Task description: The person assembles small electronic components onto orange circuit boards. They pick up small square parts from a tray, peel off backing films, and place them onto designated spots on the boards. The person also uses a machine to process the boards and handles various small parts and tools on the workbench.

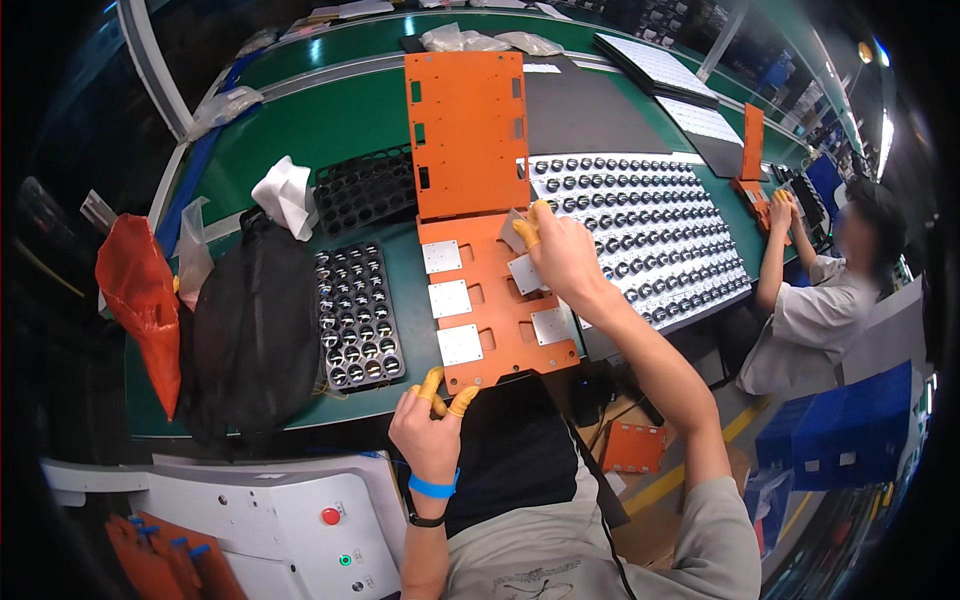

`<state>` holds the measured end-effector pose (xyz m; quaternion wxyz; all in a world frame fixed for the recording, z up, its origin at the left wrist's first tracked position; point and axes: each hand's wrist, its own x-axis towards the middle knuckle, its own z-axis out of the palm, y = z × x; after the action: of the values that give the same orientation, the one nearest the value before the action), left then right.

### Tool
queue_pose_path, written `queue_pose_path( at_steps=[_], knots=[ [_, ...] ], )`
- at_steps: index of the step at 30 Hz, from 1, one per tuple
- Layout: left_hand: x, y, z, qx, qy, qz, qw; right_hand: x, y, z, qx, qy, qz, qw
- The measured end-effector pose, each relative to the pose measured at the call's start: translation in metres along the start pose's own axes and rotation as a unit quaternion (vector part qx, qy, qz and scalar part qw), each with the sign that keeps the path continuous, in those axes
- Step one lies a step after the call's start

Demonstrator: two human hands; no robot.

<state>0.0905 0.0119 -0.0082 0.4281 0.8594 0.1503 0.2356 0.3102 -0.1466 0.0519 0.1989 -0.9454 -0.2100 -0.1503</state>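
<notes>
An orange hinged fixture (508, 345) lies open on the bench in front of me, its perforated lid (465, 130) raised at the back. Several white square plates (459, 345) sit in two columns on its base. My right hand (565, 258), with yellow finger cots, pinches a small square plate (512, 232) tilted over the far right position; the fingers partly cover it. My left hand (425, 430), also in yellow finger cots, is at the near left corner of the fixture. Its thumb and forefinger are spread apart at the edge, holding nothing.
Right of the fixture is a white panel (650, 230) with rows of black round parts. To the left stand a filled black tray (358, 315), another black tray (365, 187), a black bag (250, 330) and a red bag (140, 290). A co-worker (825, 310) works at the right.
</notes>
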Motion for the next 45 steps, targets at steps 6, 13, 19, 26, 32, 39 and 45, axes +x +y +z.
queue_pose_path(
  at_steps=[6,13,19,26,32,39,45],
  knots=[
    [-0.002,-0.005,0.002,0.013,0.015,0.015,1.0,0.021,-0.016,0.002,-0.072,0.105,-0.276,0.953],
    [0.0,-0.007,0.005,0.019,0.022,0.028,0.999,-0.009,-0.018,0.005,-0.168,0.079,-0.516,0.836],
    [0.0,-0.009,0.005,0.011,0.021,0.028,0.999,-0.045,-0.017,0.006,-0.127,0.026,-0.537,0.834],
    [0.0,-0.012,0.005,0.012,0.019,0.028,0.999,-0.052,-0.016,-0.01,-0.012,0.07,-0.378,0.923],
    [-0.001,-0.012,0.007,0.007,0.019,0.027,0.999,-0.052,-0.004,-0.007,0.009,0.01,-0.258,0.966],
    [0.001,-0.01,0.007,-0.007,0.01,-0.001,1.0,-0.054,0.013,-0.04,0.029,-0.013,-0.222,0.974],
    [-0.002,-0.015,0.009,-0.001,0.013,0.024,1.0,-0.079,0.055,-0.099,0.042,-0.041,-0.201,0.978]
  ],
)
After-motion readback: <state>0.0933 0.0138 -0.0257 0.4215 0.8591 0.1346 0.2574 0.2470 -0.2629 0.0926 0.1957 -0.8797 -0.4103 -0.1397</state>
